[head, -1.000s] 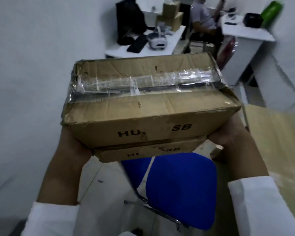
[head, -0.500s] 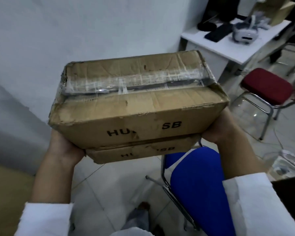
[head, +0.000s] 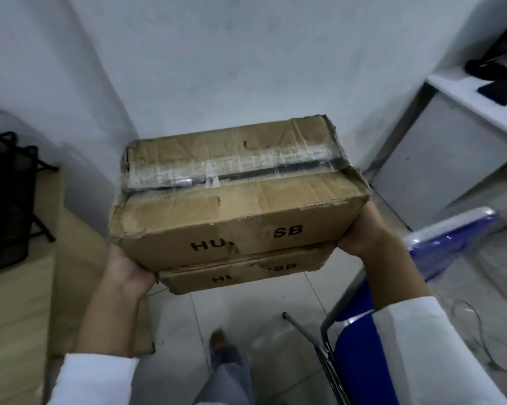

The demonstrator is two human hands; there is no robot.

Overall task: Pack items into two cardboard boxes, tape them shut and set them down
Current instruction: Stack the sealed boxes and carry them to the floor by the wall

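Two worn cardboard boxes are stacked and carried in the air in front of me. The upper box point(head: 231, 194) is shut with clear tape along its top seam and has black letters on its near side. The lower box point(head: 243, 274) is thinner and only its near side shows. My left hand point(head: 126, 273) grips the stack from below at the left end. At the right end, my right hand point(head: 363, 232) holds the stack from beneath. The fingers of both hands are hidden under the boxes.
A white wall corner lies straight ahead. A blue chair point(head: 372, 331) stands at the right, a white desk point(head: 462, 135) behind it. A wooden surface point(head: 21, 302) with a black mesh rack point(head: 6, 200) is at the left. Tiled floor point(head: 246, 317) and my leg are below.
The view has swung left: the desk and blue chair slid to the right, the wall corner and wooden surface came into view. The stacked boxes stay held in both hands, now lower in view.
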